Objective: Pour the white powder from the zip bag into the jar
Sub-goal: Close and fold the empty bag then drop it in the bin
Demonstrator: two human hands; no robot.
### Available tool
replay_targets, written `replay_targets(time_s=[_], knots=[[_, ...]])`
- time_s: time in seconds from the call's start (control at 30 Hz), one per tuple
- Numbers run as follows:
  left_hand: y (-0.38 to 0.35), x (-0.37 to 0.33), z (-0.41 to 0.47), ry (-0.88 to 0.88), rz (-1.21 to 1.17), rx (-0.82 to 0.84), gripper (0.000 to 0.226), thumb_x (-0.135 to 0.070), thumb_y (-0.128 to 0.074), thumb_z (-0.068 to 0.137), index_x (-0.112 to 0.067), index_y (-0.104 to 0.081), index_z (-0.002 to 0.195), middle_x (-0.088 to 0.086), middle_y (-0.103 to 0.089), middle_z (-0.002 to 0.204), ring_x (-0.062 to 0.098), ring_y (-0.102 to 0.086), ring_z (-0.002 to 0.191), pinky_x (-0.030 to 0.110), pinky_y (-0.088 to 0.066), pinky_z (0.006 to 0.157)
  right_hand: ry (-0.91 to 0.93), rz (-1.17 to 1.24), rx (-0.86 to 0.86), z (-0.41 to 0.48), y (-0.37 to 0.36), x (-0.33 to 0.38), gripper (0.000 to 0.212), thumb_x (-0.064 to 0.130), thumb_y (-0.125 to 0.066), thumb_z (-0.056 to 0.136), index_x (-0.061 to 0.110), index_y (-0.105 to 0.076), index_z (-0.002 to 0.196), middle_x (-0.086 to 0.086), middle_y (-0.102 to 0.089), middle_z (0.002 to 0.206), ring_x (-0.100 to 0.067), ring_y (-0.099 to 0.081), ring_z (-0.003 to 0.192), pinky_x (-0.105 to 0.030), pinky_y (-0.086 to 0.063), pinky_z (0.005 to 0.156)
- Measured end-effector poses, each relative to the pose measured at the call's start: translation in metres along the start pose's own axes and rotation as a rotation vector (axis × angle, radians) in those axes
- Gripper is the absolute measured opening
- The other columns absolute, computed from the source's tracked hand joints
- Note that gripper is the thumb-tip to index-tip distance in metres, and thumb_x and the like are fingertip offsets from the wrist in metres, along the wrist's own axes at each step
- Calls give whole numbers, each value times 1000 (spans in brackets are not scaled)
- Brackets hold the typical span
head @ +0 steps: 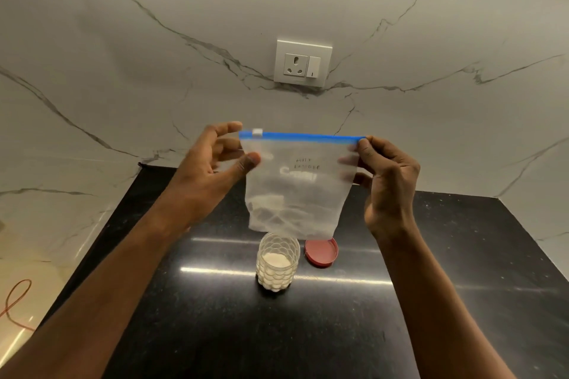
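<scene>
A clear zip bag (297, 191) with a blue zip strip hangs upright in the air above the counter. A white slider sits at the strip's left end. Handwriting shows on its front, and a little white powder lies at the bottom. My right hand (385, 184) pinches the bag's top right corner. My left hand (215, 163) is at the top left corner with fingers spread and the thumb touching the bag's left edge. Below the bag stands a clear textured jar (278, 260), uncovered, holding white powder. Its red lid (321, 252) lies flat just right of the jar.
The black stone counter (431, 301) runs from the marble wall toward me, with edges at left and right. A white wall socket with a switch (303, 62) is on the wall above. An orange cable (15, 304) lies on the floor at the far left.
</scene>
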State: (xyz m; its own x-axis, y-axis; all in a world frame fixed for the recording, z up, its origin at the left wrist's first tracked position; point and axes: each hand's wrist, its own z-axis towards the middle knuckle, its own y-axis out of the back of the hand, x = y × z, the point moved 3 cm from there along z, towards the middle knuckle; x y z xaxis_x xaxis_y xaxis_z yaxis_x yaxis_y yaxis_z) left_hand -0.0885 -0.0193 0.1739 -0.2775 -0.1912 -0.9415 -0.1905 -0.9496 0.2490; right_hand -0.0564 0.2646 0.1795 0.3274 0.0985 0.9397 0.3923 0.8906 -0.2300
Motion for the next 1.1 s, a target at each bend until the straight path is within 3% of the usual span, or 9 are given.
replay_targets(time_s=[0.07,0.23,0.4,0.5,0.6,0.73,0.9,1.0,1.1], knots=[[-11,14,-2,173,-194,97,66,-64,-89,70,-51,-55,126,-10,-77,124,11,-75,114,33,-65,86,-90,71,7,6,-3,0,13,16,-66,100,8,-76,105,-5,-78,92,-23,-77,79,-34,-59,58],[-30,44,-11,229,-309,-23,20,-34,-77,93,-28,-78,112,2,-83,109,24,-81,101,30,-66,74,-341,104,251,1,-16,-21,42,35,-71,95,15,-64,131,-6,-77,122,-26,-75,110,-47,-64,83],[-32,52,-19,297,-518,-31,35,-24,-74,96,-26,-70,131,5,-79,122,28,-77,112,40,-67,81,-488,-72,641,-42,-17,-59,72,8,-86,81,24,-54,144,-6,-72,132,-27,-71,122,-44,-62,94],[-36,56,-23,308,-521,145,64,-13,-83,87,-45,-60,137,-5,-76,126,23,-75,115,44,-66,82,-451,-113,562,-45,-14,-64,66,-5,-81,83,18,-55,140,-11,-74,127,-34,-74,113,-55,-64,85],[-39,58,-28,354,-572,228,81,6,-78,81,-64,-65,121,-11,-76,121,23,-76,114,47,-67,74,-437,-120,506,-44,-9,-65,58,-9,-76,85,16,-59,135,-12,-76,122,-38,-77,103,-46,-66,63],[-38,61,-30,437,-783,203,70,9,-70,78,-45,-75,122,10,-73,131,39,-75,114,49,-68,69,-446,-102,441,-48,-7,-67,41,-5,-68,95,19,-64,129,-8,-79,116,-26,-78,74,-25,-55,44],[-37,70,-34,588,-1097,126,58,15,-55,80,-24,-84,113,23,-63,138,53,-75,106,42,-68,58,-570,119,339,-52,-6,-73,40,-11,-51,100,15,-70,125,-17,-79,111,-16,-63,47,-20,-49,37],[-31,70,-41,473,-1040,262,61,5,-59,82,-22,-74,134,23,-61,148,49,-68,124,57,-66,79,-655,220,287,-53,-5,-74,46,-11,-38,103,12,-72,123,-22,-78,111,-11,-60,44,-17,-48,36],[-18,69,-46,303,-994,563,87,-9,-74,82,-28,-43,160,20,-45,163,48,-47,147,74,-41,111,-718,247,321,-54,2,-73,48,-8,-35,104,13,-73,126,-23,-77,115,-9,-59,43,-16,-49,36]])
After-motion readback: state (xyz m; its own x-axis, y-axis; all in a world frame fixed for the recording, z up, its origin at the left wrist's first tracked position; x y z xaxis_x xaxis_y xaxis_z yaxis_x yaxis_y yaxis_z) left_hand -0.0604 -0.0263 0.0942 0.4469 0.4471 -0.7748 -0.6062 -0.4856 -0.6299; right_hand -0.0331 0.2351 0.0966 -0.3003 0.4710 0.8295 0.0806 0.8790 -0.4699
